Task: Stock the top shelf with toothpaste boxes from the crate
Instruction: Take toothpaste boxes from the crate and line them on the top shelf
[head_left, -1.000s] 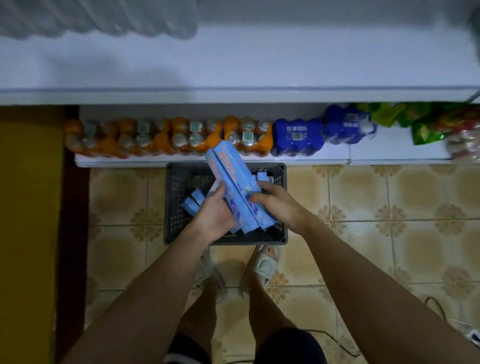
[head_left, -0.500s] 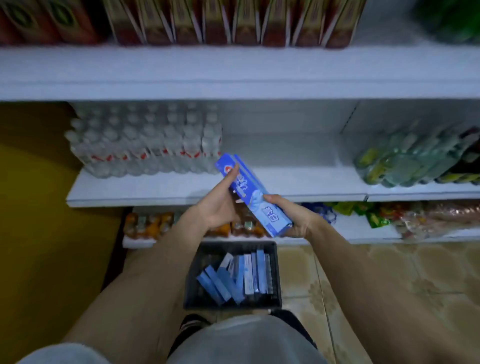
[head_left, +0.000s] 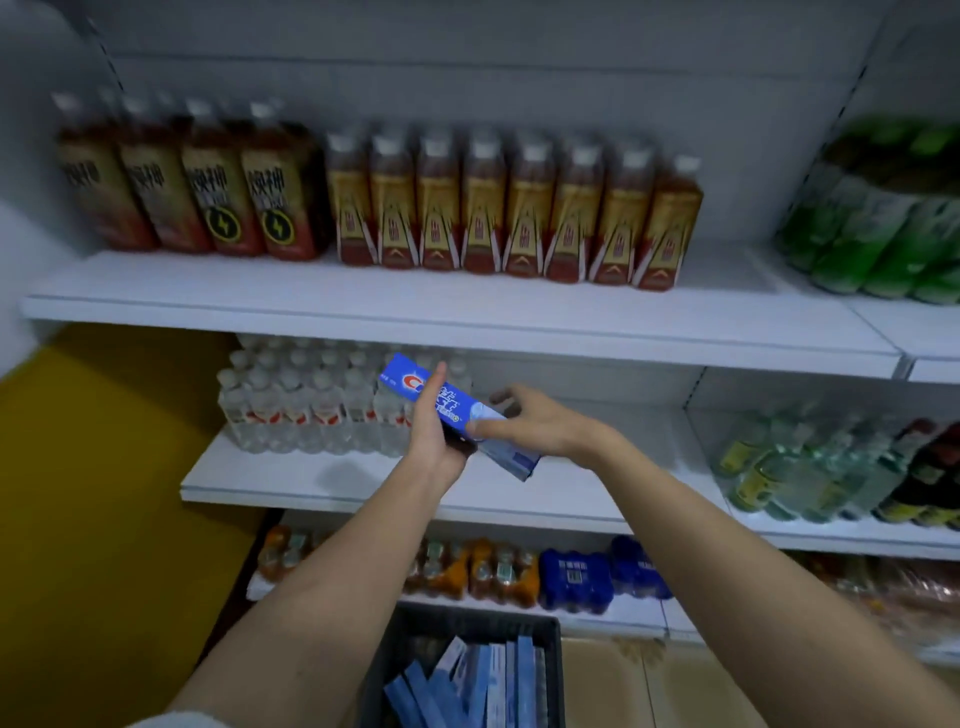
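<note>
Head view shows us a white shelving unit; its highest visible shelf (head_left: 467, 306) carries brown drink bottles (head_left: 509, 213) along the back, with a bare strip at the front edge. Below, by the lower frame edge, the dark crate (head_left: 555, 670) holds more blue boxes. Between shelf and crate, we hold a bundle of toothpaste boxes (head_left: 452, 405) tilted, probably two or three, though blur hides the count. Our left hand (head_left: 436, 431) cups them from beneath, thumb up across the face; our right hand (head_left: 535, 423) pinches the lower end, other fingers spread. We judge that the loose bundle could fan apart and drop on the lift, or nudge the bottles.
</note>
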